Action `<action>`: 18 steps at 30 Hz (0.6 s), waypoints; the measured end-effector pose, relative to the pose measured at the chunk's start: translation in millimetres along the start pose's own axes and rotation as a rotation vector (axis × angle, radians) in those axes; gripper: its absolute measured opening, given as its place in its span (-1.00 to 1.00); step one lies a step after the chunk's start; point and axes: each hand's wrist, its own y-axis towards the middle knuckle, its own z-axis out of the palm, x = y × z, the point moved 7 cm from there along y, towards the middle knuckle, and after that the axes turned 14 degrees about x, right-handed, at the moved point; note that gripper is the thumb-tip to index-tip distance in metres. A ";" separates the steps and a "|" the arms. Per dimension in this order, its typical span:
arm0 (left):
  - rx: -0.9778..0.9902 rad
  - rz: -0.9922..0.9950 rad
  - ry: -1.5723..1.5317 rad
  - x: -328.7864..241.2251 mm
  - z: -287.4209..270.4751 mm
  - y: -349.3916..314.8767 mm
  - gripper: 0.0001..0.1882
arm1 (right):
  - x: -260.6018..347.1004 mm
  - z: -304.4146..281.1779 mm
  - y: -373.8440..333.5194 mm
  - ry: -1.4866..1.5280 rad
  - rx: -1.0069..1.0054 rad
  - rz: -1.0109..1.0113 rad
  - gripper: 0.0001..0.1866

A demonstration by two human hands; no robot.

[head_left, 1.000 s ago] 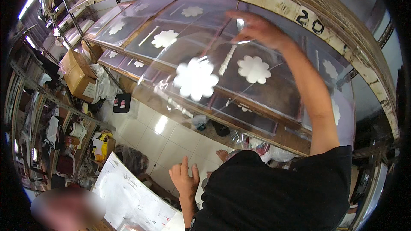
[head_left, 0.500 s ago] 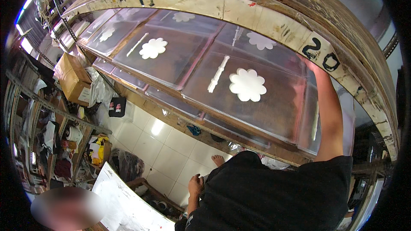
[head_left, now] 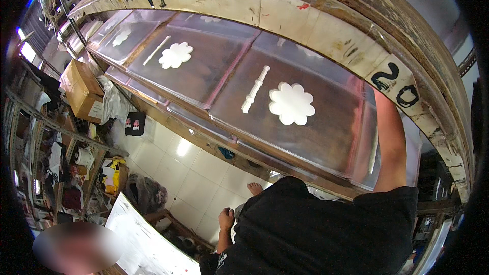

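Observation:
My right arm (head_left: 391, 145) reaches up into the shelf at the right. Its hand is hidden behind the painted front edge of the upper board (head_left: 316, 30), beside the stacks of clear plastic sheets. The nearest stack (head_left: 316, 142) bears a white flower shape (head_left: 292, 104) and a long white stick-like shape (head_left: 255, 89). Another clear stack (head_left: 204, 86) lies to its left, with a white flower (head_left: 175, 55) and stick. Down by my side hangs my left hand (head_left: 226, 218), fingers curled, with nothing visible in it, above the tiled floor.
A cardboard box (head_left: 84, 91) stands at the left, near crinkled plastic wrap (head_left: 109, 103). Cluttered metal racks (head_left: 43, 137) line that side. A white board (head_left: 147, 244) with dark marks lies at lower left. More clear stacks lie on a lower shelf. A blurred patch covers the lower left corner.
The shelf and its stacks have shifted slightly left in view. My right hand has slipped further out of sight behind the board's edge. My left hand still hangs low.

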 end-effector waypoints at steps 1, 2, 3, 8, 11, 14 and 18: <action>-0.002 -0.002 -0.035 -0.1 -0.3 -5.5 -0.60 | 1.8 -4.5 1.2 -0.086 -0.024 -0.012 -0.66; -0.005 -0.013 -0.018 3.0 0.2 -9.3 -0.60 | 4.3 -1.3 5.6 -0.168 -0.034 -0.030 -0.66; -0.002 -0.017 0.002 10.0 3.6 -7.6 -0.60 | 7.4 -0.8 7.1 -0.252 -0.049 -0.045 -0.66; 0.056 -0.002 -0.009 23.3 18.2 -6.2 -0.59 | 13.5 -2.1 -2.9 -0.638 -0.122 -0.126 -0.68; 0.041 0.039 0.022 24.7 23.6 0.0 -0.59 | 6.7 7.0 -15.5 -0.808 -0.130 -0.160 -0.68; 0.070 0.011 -0.083 11.0 22.2 -2.0 -0.59 | 1.0 9.3 -27.0 -0.942 -0.126 -0.188 -0.69; 0.014 0.038 -0.033 5.9 18.6 -0.9 -0.60 | 7.9 14.7 -29.0 -1.059 -0.110 -0.233 -0.70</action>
